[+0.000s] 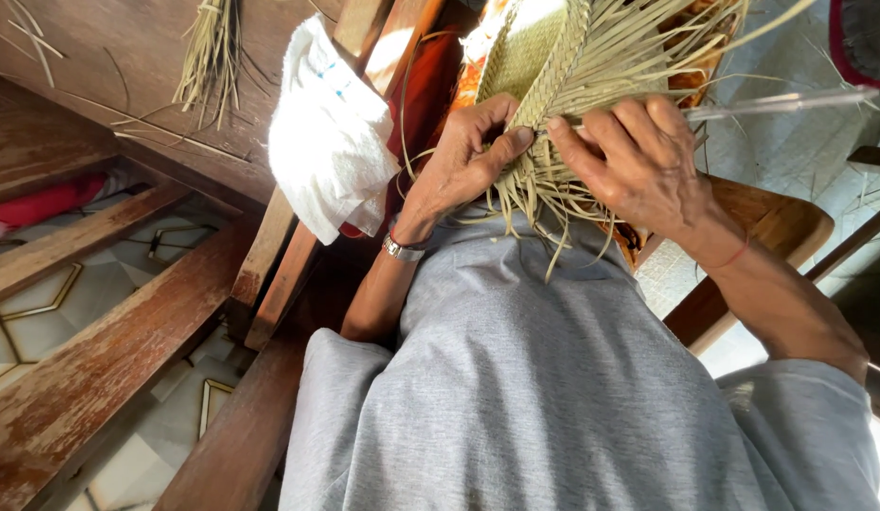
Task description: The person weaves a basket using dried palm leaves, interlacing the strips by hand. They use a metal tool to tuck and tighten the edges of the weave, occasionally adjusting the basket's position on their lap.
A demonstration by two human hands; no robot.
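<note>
We hold the woven mat [544, 47] at the far side, above our lap | left hand [459, 161] pinches its loose strips [544, 203] to keep the weave tight | right hand [639, 161] closed on the edge, steadying it | white cloth [331, 132] hangs left.

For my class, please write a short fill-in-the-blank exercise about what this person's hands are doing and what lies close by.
1. Both hands grip a half-woven piece made of dried ____ strips.
2. The left hand has a metal ____ at its wrist.
3. The right hand has a thin ____ thread at its wrist.
4. A ____ cloth hangs over the wooden rail.

Missing words: leaf; watch; red; white
</note>
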